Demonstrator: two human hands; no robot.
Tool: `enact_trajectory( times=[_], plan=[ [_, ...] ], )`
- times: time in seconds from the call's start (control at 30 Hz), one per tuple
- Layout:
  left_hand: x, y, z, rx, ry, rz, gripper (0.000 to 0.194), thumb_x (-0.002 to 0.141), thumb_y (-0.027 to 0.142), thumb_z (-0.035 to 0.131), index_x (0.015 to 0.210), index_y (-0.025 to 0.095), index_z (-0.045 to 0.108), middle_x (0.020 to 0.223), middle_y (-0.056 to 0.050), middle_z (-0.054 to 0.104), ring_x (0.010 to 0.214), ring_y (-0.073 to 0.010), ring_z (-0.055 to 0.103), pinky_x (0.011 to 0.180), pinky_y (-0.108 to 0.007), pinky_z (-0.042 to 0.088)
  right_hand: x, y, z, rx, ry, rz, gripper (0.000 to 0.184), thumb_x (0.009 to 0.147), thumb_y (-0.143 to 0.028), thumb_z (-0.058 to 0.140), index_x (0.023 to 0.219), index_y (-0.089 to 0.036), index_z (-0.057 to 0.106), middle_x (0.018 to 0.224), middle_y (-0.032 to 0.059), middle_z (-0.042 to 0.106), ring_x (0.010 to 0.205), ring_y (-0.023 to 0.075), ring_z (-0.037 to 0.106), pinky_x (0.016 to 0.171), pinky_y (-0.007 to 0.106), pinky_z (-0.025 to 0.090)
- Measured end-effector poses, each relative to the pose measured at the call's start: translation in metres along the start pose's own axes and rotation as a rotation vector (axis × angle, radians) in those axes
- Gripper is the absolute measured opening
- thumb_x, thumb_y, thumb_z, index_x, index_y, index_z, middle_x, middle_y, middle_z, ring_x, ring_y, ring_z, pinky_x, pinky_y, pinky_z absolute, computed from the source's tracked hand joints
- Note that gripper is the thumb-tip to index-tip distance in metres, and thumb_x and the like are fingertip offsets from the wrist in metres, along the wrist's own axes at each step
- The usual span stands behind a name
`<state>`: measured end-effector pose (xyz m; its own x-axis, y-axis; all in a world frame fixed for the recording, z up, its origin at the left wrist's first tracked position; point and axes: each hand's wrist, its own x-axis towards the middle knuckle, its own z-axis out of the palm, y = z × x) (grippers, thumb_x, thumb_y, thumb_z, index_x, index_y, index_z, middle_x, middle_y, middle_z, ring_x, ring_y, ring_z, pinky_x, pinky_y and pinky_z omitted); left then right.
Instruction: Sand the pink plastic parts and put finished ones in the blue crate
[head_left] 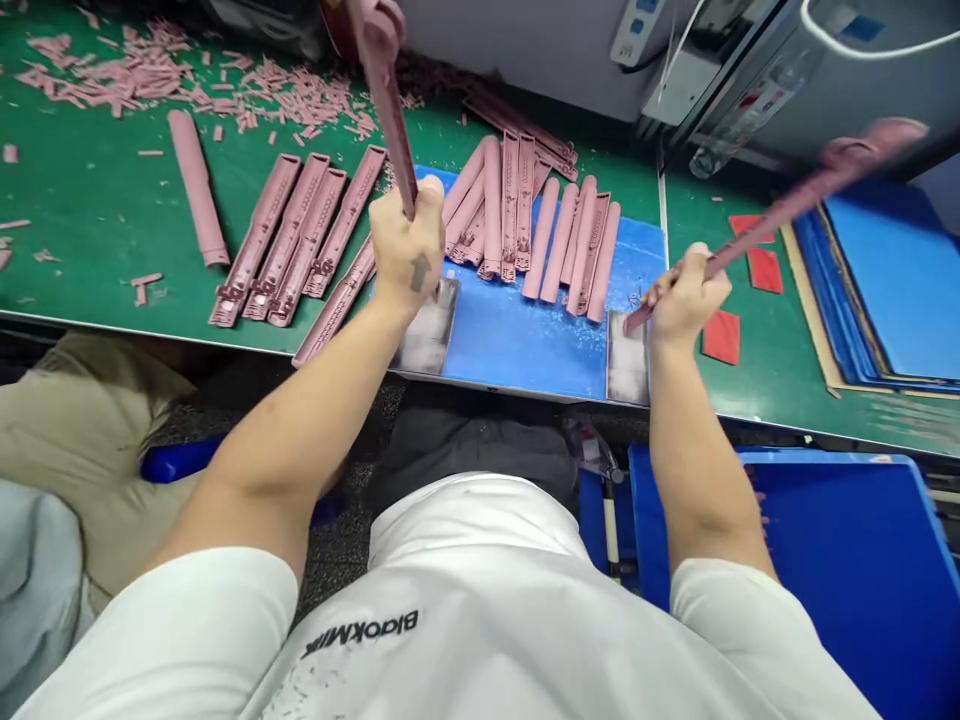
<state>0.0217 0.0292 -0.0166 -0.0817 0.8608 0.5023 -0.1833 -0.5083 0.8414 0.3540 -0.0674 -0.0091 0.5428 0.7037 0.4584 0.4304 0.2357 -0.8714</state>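
My left hand [409,240] is closed around a long pink plastic part [391,110] that points up and away, with a round joint near its top. A similar pink part [787,210], smeared by motion, is in my closed right hand [686,295]; it slants up to the right, its lower end over the right grey-white pad [628,370]. Beneath my left hand lies the left grey-white pad [431,335]. Between my hands, several pink half-shell handles [517,215] rest on the blue sheet [525,345], some hollow side up, others rounded side up.
More pink shells [259,240] lie at left on the green table [90,260]. Pink scraps [187,85] are heaped behind them. Red squares [721,337] and stacked blue sheets [900,280] are at right. Below stands a blue bin [847,560]. A seated person's leg [97,410] is at left.
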Motion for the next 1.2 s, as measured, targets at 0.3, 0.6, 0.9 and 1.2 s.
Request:
enact_trajectory(
  times=[0.3,0.6,0.9,1.2],
  plan=[
    [0.012,0.015,0.034,0.585,-0.463,0.312,0.052,0.113,0.068,0.061,0.133,0.027,0.086,0.114,-0.011,0.081,0.106,-0.0324,0.078,0.094,-0.045,0.059,0.004,0.000,-0.024,-0.601,-0.263,-0.363,0.053,0.118,-0.069,0.043,0.125,-0.026,0.075,0.118,0.0136,0.079,0.110,0.0318,0.076,0.102,0.048,0.061],
    [0.071,-0.011,0.083,1.088,-0.972,0.134,0.069,0.107,0.017,0.050,0.176,0.020,0.056,0.162,-0.017,0.068,0.152,-0.0349,0.063,0.129,-0.050,0.049,0.085,0.018,0.040,-0.903,-0.749,-0.421,0.056,0.110,-0.023,0.043,0.161,-0.021,0.066,0.146,0.0209,0.076,0.136,0.0418,0.070,0.115,0.064,0.058],
    [0.019,0.058,-0.047,1.164,-0.734,-0.144,0.057,0.114,0.043,0.043,0.146,0.009,0.077,0.147,-0.016,0.078,0.141,-0.0345,0.071,0.130,-0.051,0.053,-0.024,0.006,-0.091,-0.812,-0.558,-0.132,0.042,0.110,-0.051,0.063,0.136,-0.023,0.080,0.130,0.0179,0.082,0.121,0.0391,0.077,0.111,0.063,0.063],
    [-0.028,0.039,-0.061,1.286,-0.854,-0.110,0.053,0.113,0.030,0.042,0.158,0.018,0.068,0.148,-0.017,0.073,0.148,-0.0365,0.065,0.132,-0.057,0.048,-0.032,0.004,-0.050,-0.906,-0.635,-0.241,0.046,0.113,-0.047,0.054,0.140,-0.017,0.078,0.136,0.0235,0.077,0.132,0.0469,0.069,0.117,0.070,0.056]
  ],
)
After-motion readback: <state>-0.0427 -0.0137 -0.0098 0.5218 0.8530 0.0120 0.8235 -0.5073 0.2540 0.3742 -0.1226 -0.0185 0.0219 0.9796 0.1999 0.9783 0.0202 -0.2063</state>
